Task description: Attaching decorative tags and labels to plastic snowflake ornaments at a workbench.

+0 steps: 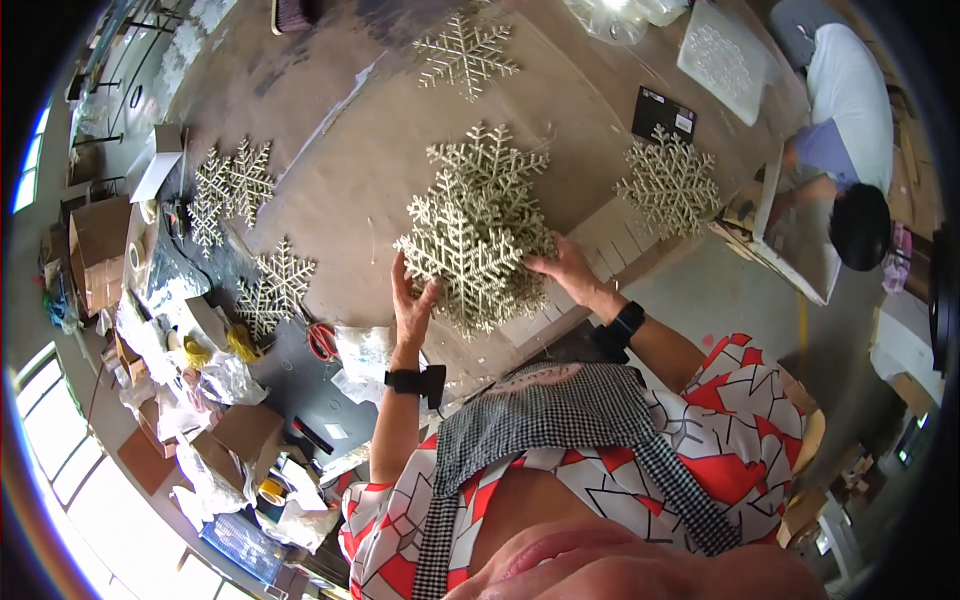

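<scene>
A stack of pale gold snowflake ornaments (472,238) stands over the brown-covered table in front of me, its branches overlapping. My left hand (412,302) grips its left edge, thumb and fingers curled on the branches. On the opposite side, my right hand (570,270) has its fingers at the right edge of the stack; its fingertips are partly hidden by the branches. How many snowflakes make up the stack, I cannot tell. Another snowflake (465,56) lies flat beyond it, and one more snowflake (668,184) lies to the right.
More snowflakes (285,272) lie at the left, near red-handled scissors (321,341) and a clear plastic packet (362,352). A black card (663,114) and a plastic-wrapped snowflake (720,58) are at the far right. A person (850,110) bends beside an open carton (800,235).
</scene>
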Available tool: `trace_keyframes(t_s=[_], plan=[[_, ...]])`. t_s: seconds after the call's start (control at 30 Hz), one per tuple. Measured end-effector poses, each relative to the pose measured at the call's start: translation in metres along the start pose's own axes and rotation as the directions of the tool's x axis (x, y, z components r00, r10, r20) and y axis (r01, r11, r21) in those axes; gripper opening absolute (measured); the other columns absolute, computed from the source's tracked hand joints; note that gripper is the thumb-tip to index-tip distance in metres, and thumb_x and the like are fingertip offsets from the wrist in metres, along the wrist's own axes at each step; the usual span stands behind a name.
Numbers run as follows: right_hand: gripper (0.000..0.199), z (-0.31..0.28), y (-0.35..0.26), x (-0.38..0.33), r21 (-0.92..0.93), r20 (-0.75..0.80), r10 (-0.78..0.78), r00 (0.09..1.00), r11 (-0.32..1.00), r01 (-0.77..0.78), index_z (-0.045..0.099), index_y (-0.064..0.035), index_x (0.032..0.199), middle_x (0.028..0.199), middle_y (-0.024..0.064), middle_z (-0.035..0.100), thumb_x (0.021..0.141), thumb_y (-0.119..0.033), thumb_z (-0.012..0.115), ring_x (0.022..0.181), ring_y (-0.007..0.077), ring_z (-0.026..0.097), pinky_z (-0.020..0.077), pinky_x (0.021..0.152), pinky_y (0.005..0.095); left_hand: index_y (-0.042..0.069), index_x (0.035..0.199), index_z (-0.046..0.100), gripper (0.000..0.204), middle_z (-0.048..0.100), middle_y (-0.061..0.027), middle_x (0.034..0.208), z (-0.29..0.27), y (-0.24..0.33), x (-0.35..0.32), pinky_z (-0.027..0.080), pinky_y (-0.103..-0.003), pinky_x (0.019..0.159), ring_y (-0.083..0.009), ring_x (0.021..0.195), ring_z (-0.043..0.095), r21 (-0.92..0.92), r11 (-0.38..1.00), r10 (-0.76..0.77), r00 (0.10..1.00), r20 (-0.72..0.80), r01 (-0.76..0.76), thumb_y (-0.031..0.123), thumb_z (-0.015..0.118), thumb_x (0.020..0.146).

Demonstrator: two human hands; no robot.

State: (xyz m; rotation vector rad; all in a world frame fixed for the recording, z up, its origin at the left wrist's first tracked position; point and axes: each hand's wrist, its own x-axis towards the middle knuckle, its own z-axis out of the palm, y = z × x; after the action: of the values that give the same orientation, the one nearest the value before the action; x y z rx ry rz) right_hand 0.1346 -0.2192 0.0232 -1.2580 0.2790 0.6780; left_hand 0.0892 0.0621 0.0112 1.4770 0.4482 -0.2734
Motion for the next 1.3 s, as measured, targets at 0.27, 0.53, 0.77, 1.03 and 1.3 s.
trace_keyframes(t_s=[0.27,0.53,0.77,1.03,1.3], plan=[[0.098,-0.047,0.027,-0.025,-0.611,0.131,0.367,0.921,0.762,-0.216,0.027,0.0164,0.129,0.125,0.0317,0.043,0.073,-0.053,0.068,0.116,0.0343,0.048,0.0456,0.091,0.0377,0.007,0.14,0.023,0.093,0.031,-0.0139,0.14,-0.009,-0.017,-0.033,0.031,-0.038,0.101,-0.0259,0.126,0.033,0.17,0.985,0.0,0.999,-0.041,0.007,0.041,0.075,0.071],[0.032,-0.039,-0.167,0.142,-0.841,0.325,0.026,0.945,0.465,0.277,0.054,-0.0015,0.103,0.063,0.001,0.055,0.086,-0.026,0.061,0.05,0.0106,0.051,0.0429,0.047,0.028,0.013,0.142,0.017,0.098,0.026,-0.0184,0.14,-0.009,-0.008,-0.046,0.035,-0.045,0.099,-0.032,0.128,0.03,0.185,0.982,-0.031,1.0,-0.005,0.031,0.042,0.076,0.07],[0.077,-0.028,-0.175,0.305,-0.991,0.104,-0.525,0.845,-0.123,0.046,0.047,-0.0036,0.117,0.121,0.0137,0.051,0.06,-0.047,0.075,0.114,0.0323,0.047,0.0409,0.088,0.0532,0.014,0.143,0.011,0.087,0.025,-0.02,0.14,-0.012,-0.019,-0.066,0.043,-0.04,0.092,-0.0264,0.118,0.038,0.015,0.995,-0.094,0.994,-0.062,0.095,0.023,0.07,0.079],[0.09,-0.037,-0.173,0.288,-0.929,0.052,-0.407,0.912,-0.355,-0.106,0.05,-0.0083,0.119,0.123,0.0118,0.047,0.046,-0.053,0.08,0.113,0.0301,0.043,0.0364,0.087,0.0498,0.014,0.143,0.014,0.083,0.026,-0.0185,0.14,-0.001,-0.013,-0.071,0.032,-0.04,0.099,-0.0264,0.124,0.032,0.019,0.989,-0.143,0.987,-0.07,0.145,0.022,0.068,0.08],[0.078,-0.042,-0.166,0.273,-0.962,-0.012,-0.367,0.93,-0.248,-0.111,0.056,-0.0067,0.112,0.108,0.0146,0.056,0.054,-0.055,0.076,0.102,0.031,0.053,0.0473,0.07,0.0512,0.012,0.141,0.022,0.075,0.027,-0.0133,0.139,0.004,-0.01,-0.066,0.034,-0.035,0.095,-0.0204,0.116,0.037,0.048,0.978,-0.196,0.973,-0.12,0.203,0.023,0.065,0.081]])
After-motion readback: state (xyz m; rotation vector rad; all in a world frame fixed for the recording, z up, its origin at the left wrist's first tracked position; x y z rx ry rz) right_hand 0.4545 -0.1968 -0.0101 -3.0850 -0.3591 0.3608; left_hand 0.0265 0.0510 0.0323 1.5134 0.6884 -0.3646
